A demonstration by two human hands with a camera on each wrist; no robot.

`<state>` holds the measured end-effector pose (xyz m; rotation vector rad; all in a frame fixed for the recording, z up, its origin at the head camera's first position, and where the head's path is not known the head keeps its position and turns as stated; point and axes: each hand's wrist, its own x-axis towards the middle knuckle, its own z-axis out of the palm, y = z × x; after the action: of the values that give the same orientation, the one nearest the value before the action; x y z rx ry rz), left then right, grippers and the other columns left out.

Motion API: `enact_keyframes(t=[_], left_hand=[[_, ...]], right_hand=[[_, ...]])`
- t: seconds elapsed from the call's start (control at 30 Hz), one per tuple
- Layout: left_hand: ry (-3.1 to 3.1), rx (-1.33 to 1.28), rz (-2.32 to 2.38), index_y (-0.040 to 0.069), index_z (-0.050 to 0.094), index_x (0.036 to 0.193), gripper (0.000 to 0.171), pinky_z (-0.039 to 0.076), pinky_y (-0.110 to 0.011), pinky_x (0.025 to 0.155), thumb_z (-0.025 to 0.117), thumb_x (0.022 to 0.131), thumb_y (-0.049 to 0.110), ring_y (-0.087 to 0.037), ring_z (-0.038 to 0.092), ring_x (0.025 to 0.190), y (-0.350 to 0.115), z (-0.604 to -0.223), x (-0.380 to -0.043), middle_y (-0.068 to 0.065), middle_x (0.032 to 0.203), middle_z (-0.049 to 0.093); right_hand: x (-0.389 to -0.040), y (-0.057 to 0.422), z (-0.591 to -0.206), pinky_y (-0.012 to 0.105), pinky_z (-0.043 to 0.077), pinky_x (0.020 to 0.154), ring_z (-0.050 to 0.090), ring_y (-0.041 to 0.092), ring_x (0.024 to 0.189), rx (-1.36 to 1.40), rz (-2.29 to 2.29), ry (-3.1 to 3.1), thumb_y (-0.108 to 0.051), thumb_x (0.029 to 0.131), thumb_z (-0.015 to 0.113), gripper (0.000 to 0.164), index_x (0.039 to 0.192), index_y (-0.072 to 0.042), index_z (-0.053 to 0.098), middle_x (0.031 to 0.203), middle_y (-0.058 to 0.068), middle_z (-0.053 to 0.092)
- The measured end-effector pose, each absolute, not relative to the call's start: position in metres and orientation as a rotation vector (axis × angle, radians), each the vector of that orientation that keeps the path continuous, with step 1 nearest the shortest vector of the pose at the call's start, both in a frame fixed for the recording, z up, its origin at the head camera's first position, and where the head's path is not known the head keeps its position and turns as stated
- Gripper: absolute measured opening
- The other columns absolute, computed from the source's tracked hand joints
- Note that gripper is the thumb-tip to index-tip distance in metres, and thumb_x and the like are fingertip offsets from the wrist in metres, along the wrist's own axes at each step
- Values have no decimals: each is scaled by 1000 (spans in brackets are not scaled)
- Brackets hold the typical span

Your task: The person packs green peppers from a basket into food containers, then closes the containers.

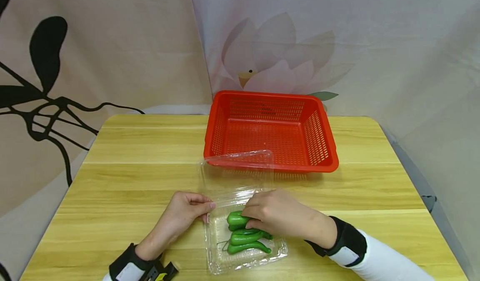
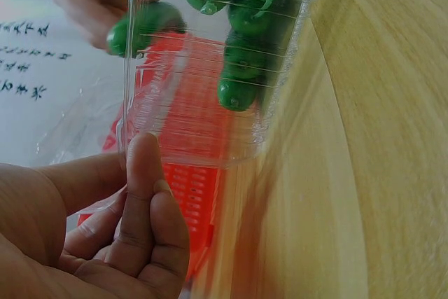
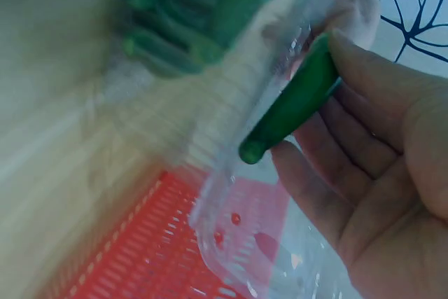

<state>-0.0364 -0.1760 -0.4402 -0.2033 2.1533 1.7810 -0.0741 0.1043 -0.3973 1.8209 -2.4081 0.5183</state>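
Observation:
A clear plastic clamshell box [image 1: 219, 262] lies on the table with its lid [image 1: 236, 176] tipped back. My left hand [image 1: 189, 210] pinches the box's left edge near the hinge, thumb on the rim. Several green peppers [image 1: 247, 237] lie inside the box, towards its middle, some with thin stems. Over the box, my right hand [image 1: 279, 212] holds one green pepper [image 3: 297, 99] between thumb and fingers. That same pepper appears beyond the box wall in the left wrist view. My right fingers partly hide the peppers at the far side of the box.
Behind the box stands a red plastic basket [image 1: 262, 133] with perforated walls, nothing lying in it. The raised lid overlaps the basket's front rim in the head view. A wooden table [image 1: 131, 181] carries everything, and a printed cloth [image 1: 150, 43] hangs behind it.

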Motion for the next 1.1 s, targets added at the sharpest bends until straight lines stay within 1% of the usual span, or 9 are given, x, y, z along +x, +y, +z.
enact_keyframes(t=[0.17, 0.23, 0.4, 0.57, 0.8, 1.1], left_hand=[[2151, -209, 1784, -6, 78, 97, 15, 54, -27, 62, 80, 92, 8, -18, 65, 65, -175, -441, -37, -13, 77, 72], [2150, -212, 1784, -6, 78, 97, 16, 54, -27, 62, 81, 92, 8, -18, 65, 64, -175, -440, -37, -11, 75, 71], [2148, -213, 1783, -6, 78, 96, 16, 54, -27, 63, 81, 92, 9, -18, 65, 64, -175, -440, -37, -10, 73, 70], [2143, -211, 1786, -6, 78, 97, 16, 54, -28, 63, 81, 92, 9, -19, 65, 65, -176, -440, -37, -11, 75, 71], [2134, -198, 1794, -7, 78, 98, 17, 55, -29, 63, 80, 92, 9, -18, 66, 65, -177, -440, -36, -14, 79, 72], [2138, -194, 1795, -6, 78, 99, 17, 55, -28, 63, 80, 93, 10, -18, 66, 65, -176, -440, -37, -15, 80, 72]], right_hand=[[-68, 99, -408, 17, 55, 79, 68, 3, 89, 1863, 432, -2425, -27, 92, 83, 14, 100, -16, 79, 94, -11, 75], [-67, 98, -410, 17, 55, 80, 68, 2, 90, 1878, 418, -2446, -25, 94, 81, 11, 100, -16, 79, 94, -11, 75], [-64, 96, -413, 16, 54, 78, 67, 1, 91, 1882, 416, -2517, -22, 96, 79, 9, 102, -16, 79, 94, -11, 74], [-65, 95, -416, 16, 53, 77, 66, 1, 90, 1879, 414, -2547, -20, 96, 79, 10, 104, -15, 80, 95, -10, 74], [-65, 95, -418, 16, 51, 73, 63, -1, 85, 1886, 428, -2549, -21, 96, 79, 6, 99, -16, 77, 90, -12, 72], [-65, 98, -424, 18, 53, 76, 64, 1, 84, 1868, 446, -2534, -20, 94, 80, 6, 99, -16, 78, 88, -13, 71]])
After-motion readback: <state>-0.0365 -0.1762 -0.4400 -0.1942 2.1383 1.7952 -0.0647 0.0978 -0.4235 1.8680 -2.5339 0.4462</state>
